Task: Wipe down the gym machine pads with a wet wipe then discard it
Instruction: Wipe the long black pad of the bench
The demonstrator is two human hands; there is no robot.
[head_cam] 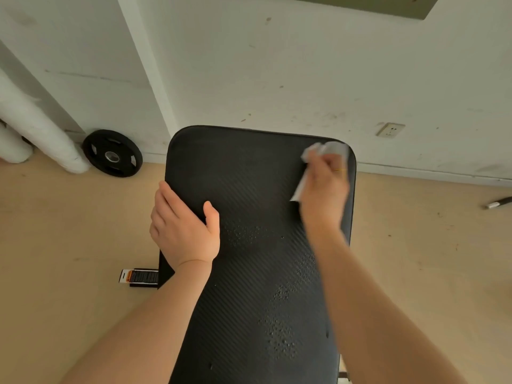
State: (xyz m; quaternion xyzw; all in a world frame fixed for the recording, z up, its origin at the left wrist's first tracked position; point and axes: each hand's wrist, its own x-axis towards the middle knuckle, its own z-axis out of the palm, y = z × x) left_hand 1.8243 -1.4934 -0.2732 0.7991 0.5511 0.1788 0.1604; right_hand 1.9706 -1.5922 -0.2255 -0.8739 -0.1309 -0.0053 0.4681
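Note:
A long black textured bench pad (249, 189) runs from the bottom of the view up to the wall. My right hand (322, 189) is blurred and pressed on the pad's far right corner, closed around a crumpled white wet wipe (329, 149) that sticks out above and to the left of the fingers. My left hand (182, 225) grips the pad's left edge, thumb on top and fingers wrapped over the side. Wet speckles show on the pad's lower right area.
A black weight plate (112, 153) leans against the wall at the left, beside white pipes (33, 126). Part of the bench frame with a warning label (140, 277) shows under the pad's left side. A dark bar end (498, 203) lies on the tan floor at the right. A wall socket (390, 130) sits behind the pad.

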